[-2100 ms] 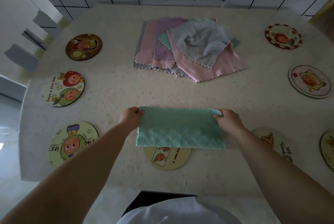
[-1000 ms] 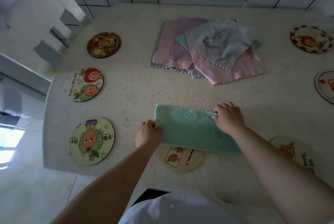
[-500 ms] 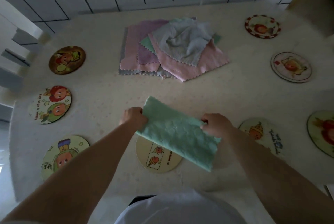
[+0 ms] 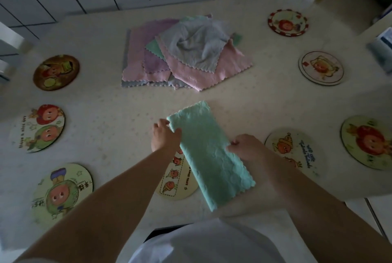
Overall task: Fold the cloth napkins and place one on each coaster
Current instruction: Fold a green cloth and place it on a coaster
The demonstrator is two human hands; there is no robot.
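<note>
Along the left edge of the table (image 4: pixel 101 110) three picture coasters sit in a row: a dark brown one (image 4: pixel 56 72) farthest back, a red-and-green one (image 4: pixel 40 128) in the middle, and a pale green one (image 4: pixel 61 193) at the near left corner. Toward the back middle lies a loose pile of napkins (image 4: pixel 182 55), pink, lilac and grey, overlapping one another.

At the near edge, the left hand (image 4: pixel 164 136) pinches the left long side of the folded green napkin (image 4: pixel 209 152) close to its far end, thumb and fingers closed on the cloth. The napkin is a long strip running from the far left down to the near right, partly covering the cream coaster (image 4: pixel 176 180) beneath it. The right hand (image 4: pixel 247 147) pinches the opposite long side at mid-length, so the strip lies between the two hands.

Right of that, a pale coaster (image 4: pixel 293 149) lies partly under the right forearm. Three more coasters line the right edge: a red-rimmed one (image 4: pixel 287 22) at the back, a white one (image 4: pixel 321 68), and a green-rimmed one (image 4: pixel 367 142) nearest.
</note>
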